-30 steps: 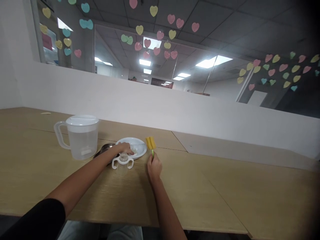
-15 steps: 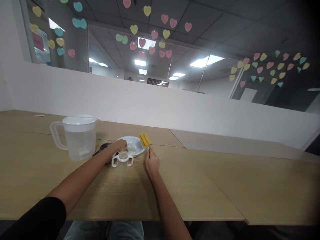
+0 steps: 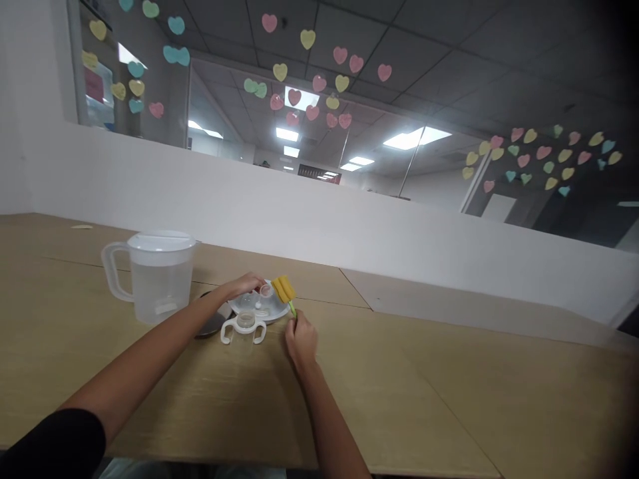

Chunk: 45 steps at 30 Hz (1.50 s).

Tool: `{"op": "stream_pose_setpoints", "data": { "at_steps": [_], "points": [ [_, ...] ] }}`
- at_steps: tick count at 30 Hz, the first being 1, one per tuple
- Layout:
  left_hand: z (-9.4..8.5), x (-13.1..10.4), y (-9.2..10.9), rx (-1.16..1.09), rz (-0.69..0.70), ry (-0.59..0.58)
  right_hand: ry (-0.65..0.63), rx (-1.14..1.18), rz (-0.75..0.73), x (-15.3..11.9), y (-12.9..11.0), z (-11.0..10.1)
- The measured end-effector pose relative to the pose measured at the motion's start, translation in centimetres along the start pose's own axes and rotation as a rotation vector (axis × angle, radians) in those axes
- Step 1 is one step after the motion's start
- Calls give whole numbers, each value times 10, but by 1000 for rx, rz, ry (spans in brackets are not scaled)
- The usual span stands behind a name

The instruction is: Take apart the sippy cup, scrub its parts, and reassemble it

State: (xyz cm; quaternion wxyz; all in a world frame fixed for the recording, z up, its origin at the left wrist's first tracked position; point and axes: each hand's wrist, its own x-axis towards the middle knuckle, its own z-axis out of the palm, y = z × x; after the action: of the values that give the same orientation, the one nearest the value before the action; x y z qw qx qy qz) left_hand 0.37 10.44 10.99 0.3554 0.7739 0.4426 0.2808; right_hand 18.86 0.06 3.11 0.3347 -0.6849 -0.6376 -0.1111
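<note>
My right hand (image 3: 302, 339) is wrapped round the green handle of a sponge brush (image 3: 284, 290), whose yellow head points up and to the left. In my left hand (image 3: 253, 282) is a small clear round ring-shaped part (image 3: 266, 291), pinched at its edge over the white dish (image 3: 280, 315). The sponge head is close to the right of this part; whether they touch I cannot tell. Small clear and white pieces (image 3: 258, 306) lie in the dish. Just in front of it stands a clear baby bottle (image 3: 244, 324) with two white curved handles.
A lidded translucent pitcher (image 3: 162, 286) stands to the left, its handle pointing left. Between it and the bottle lies a dark round metal dish (image 3: 213, 324), partly behind my left forearm. A white wall (image 3: 309, 219) rises behind the wooden table (image 3: 409, 386).
My left hand has lifted from inside the dish, bringing up the clear ring-shaped part beside the sponge. The brush has tilted slightly left. The camera view has shifted a little.
</note>
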Motion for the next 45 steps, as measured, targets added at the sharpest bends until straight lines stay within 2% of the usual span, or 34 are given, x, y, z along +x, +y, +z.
{"op": "stream_pose_setpoints", "data": {
  "at_steps": [6,16,20,24,26,33,39,41,45],
  "points": [
    [-7,-6,8,-191,95,8,32,55,-77,0,1,5],
    [-18,-3,-2,-310,147,72,113,130,-169,-3,1,7],
    [-15,-2,-1,-313,185,140,243,211,-278,-4,4,8],
    [-14,-5,8,-302,217,225,261,232,-389,-4,6,8],
    [-13,-11,14,-290,232,221,261,230,-375,-4,6,7],
    [-7,-33,31,-333,267,59,315,174,-225,-2,6,9],
    [-11,-34,35,-399,274,135,241,118,-15,2,8,8],
    [-11,-31,35,-389,267,163,259,146,-72,1,8,8],
    [-13,-29,32,-339,269,287,363,254,-367,-3,7,7]
  ]
}}
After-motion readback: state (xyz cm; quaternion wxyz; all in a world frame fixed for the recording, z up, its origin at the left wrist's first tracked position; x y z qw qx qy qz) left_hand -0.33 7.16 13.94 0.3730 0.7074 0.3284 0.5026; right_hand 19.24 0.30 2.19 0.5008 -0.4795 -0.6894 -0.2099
